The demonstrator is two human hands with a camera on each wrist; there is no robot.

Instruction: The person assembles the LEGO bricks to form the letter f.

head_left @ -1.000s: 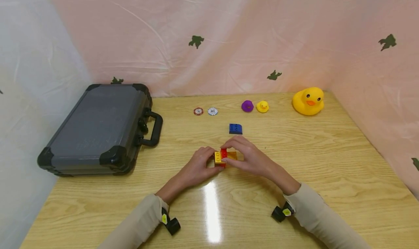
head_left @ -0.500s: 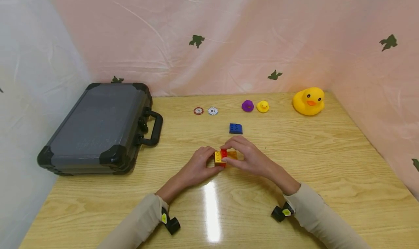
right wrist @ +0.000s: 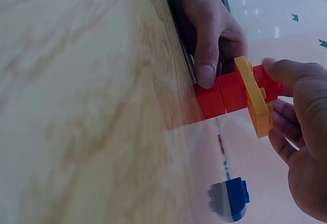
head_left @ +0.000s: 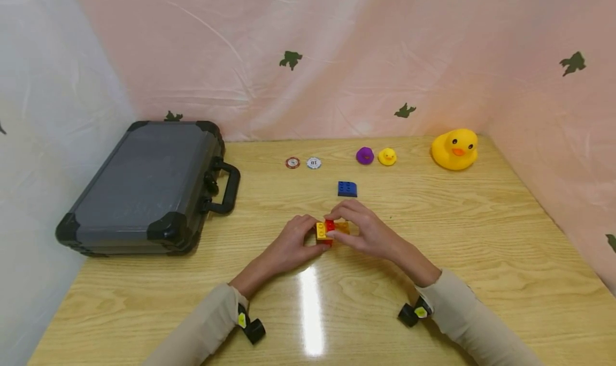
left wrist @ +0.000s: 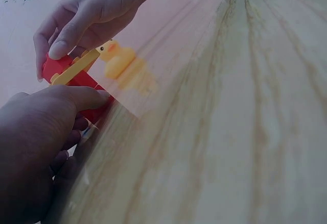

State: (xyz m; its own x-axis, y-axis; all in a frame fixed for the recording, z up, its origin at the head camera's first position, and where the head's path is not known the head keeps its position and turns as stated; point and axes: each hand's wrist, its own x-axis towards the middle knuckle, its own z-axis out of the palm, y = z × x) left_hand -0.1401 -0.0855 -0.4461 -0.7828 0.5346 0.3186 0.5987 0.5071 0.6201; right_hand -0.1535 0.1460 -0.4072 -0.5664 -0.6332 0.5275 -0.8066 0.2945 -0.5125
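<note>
Glossy studded plastic stack [right wrist: 233, 92] sits upright on the wood-grained tabletop [head_left: 471, 237], between the hands: two red blocks below, one flat yellow plate [right wrist: 255, 97] jutting sideways, one red block on top. Left hand [head_left: 294, 239] grips the lowest red block [right wrist: 208, 103]; right hand [head_left: 368, 232] pinches the top red block [right wrist: 269, 82]. Beyond: one blue brick [head_left: 347, 189], one edge rounded. Counted farther back: two flat, round chips [head_left: 314, 163], two smooth yellow ducks [head_left: 454, 151].

- Our arms, 2: left arm [head_left: 207, 320], right arm [head_left: 464, 308], angled inward.
- Our left hand [head_left: 294, 242]: low, gripping.
- Our right hand [head_left: 369, 232]: slightly higher, pinching, opposite the left.
</note>
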